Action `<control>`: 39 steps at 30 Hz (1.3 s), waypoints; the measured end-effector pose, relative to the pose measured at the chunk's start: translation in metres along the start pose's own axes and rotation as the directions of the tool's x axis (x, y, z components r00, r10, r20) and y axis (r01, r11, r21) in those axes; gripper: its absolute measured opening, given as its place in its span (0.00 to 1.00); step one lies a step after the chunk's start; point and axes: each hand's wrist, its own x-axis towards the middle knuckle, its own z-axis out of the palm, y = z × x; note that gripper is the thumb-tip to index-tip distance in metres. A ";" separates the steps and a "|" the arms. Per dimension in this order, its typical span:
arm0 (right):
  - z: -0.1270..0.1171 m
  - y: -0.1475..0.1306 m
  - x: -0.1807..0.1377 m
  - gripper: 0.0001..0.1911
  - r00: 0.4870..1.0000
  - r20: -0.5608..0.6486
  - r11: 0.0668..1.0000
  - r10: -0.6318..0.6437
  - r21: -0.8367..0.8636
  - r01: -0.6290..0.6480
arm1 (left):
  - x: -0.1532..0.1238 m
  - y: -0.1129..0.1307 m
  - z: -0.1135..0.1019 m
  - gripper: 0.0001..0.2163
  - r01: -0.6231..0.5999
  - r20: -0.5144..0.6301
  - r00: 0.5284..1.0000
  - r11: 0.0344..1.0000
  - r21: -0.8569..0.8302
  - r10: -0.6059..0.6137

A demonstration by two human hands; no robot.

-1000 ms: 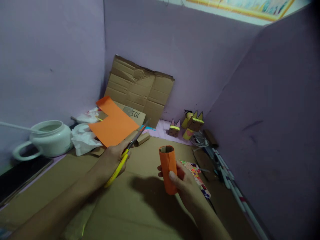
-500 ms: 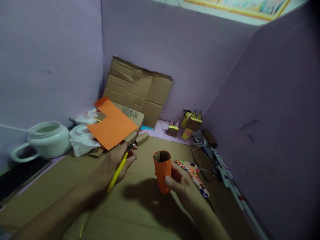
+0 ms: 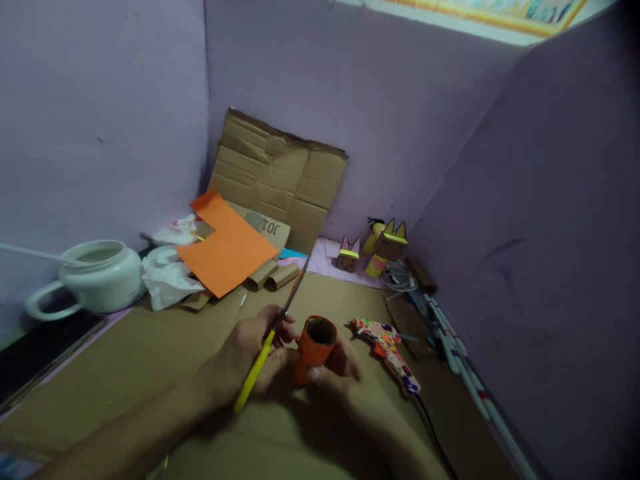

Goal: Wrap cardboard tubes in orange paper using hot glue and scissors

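My right hand (image 3: 345, 377) is closed around a cardboard tube (image 3: 316, 350) wrapped in orange paper, its open end facing up and towards me. My left hand (image 3: 260, 343) grips yellow-handled scissors (image 3: 263, 360), whose blades point up and away. The left fingertips are right beside the orange tube; whether they touch it, I cannot tell. Just right of my right hand lies a hot glue gun (image 3: 387, 343) with a colourful patterned body. Farther back, a sheet of orange paper (image 3: 227, 250) with a piece cut out rests on cardboard pieces.
On the left stand a white pot (image 3: 100, 277) and crumpled white plastic (image 3: 170, 283). Two bare cardboard tubes (image 3: 281, 277) lie mid-back. Small paper figures with pointed ears (image 3: 347, 255) stand near the wall, by a coiled cable (image 3: 400, 279). A cardboard sheet (image 3: 280, 177) leans behind.
My left hand with the scissors has moved right, up to the orange tube. The tube has shifted slightly left and tilted, and the glue gun is now more exposed.
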 end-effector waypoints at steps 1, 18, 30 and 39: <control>0.002 0.002 0.000 0.23 1.000 0.006 1.000 0.000 0.009 0.000 | 0.000 -0.001 0.003 0.10 0.011 0.012 1.000 1.000 -0.008 -0.011; -0.024 -0.012 0.008 0.11 0.942 -0.272 0.778 0.195 0.628 0.019 | 0.004 -0.007 0.009 0.10 0.113 -0.119 0.982 0.961 -0.253 -0.146; -0.023 -0.017 0.009 0.13 0.957 -0.208 0.638 0.203 0.769 0.032 | 0.000 -0.015 0.016 0.09 0.110 -0.067 0.988 0.932 -0.344 -0.142; -0.013 -0.018 0.008 0.17 0.901 -0.365 0.688 0.235 0.717 0.111 | 0.001 -0.014 0.013 0.11 0.082 -0.034 0.995 0.955 -0.285 -0.096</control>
